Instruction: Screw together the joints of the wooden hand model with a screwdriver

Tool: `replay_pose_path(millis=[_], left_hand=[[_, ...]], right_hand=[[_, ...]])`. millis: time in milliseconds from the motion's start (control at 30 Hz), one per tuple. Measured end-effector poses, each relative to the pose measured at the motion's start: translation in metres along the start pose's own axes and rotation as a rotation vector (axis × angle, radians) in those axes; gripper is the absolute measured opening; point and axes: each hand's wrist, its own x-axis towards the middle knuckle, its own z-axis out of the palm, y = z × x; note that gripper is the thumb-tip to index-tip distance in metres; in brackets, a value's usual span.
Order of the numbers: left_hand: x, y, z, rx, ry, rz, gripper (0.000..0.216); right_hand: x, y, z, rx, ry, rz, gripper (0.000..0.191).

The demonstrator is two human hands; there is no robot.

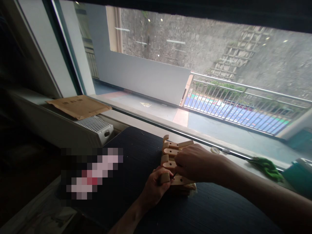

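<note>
Brown paper envelope [80, 106], printed characters on face, lying flat atop pale slatted-top radiator [73, 130]. Green cloth [268, 167] crumpled on windowsill [136, 123], near teal container [298, 177] at right. Beyond glass: grey panel [146, 78], metal railing [219, 80], blue court behind bars, rough weathered wall [170, 42], triangular floor marking [145, 104].

The table [136, 156] was black, with fine lines along its surface, and it stood just beside the window sill [152, 131]. On it lay a row of light wooden pieces [170, 152], side by side, near the sill. Toward the left edge there was a pale pink and red thing [104, 165], too blurred to name, and a few small specks [142, 132] were near the far corner.
</note>
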Motion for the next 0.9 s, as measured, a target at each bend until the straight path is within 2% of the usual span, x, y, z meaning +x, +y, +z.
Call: replay_pose_path(millis=[100,267,367,500,567,667,800,900], left_hand=[[0.000,-0.002,0.001,0.002,0.011,0.020,0.005],[0.001,-0.002,0.000,-0.016,0.013,0.018,0.007],[0.000,-0.001,0.000,-0.015,0.005,0.010,0.006],[0.000,-0.002,0.000,-0.009,0.000,0.012,0.007],[0.000,-0.003,0.000,-0.009,0.002,0.016,0.007],[0.001,-0.004,0.001,-0.025,0.013,0.013,0.006],[0.000,-0.003,0.001,-0.049,0.016,0.015,0.008],[-0.001,-0.002,0.000,-0.031,0.016,0.013,0.008]], right_hand=[[-0.007,-0.001,-0.004,0.034,0.032,-0.002,0.007],[-0.003,0.001,-0.002,0.063,0.024,-0.089,0.008],[0.002,0.003,0.005,0.018,-0.025,-0.071,0.012],[0.001,0.002,0.006,-0.009,-0.063,-0.027,0.026],[-0.002,0.001,0.003,-0.013,-0.031,-0.020,0.023],[-0.005,-0.001,-0.002,0.017,0.035,-0.060,0.008],[-0.002,-0.001,0.001,0.083,0.084,-0.143,0.007],[0.002,0.002,0.008,0.074,0.052,-0.123,0.010]])
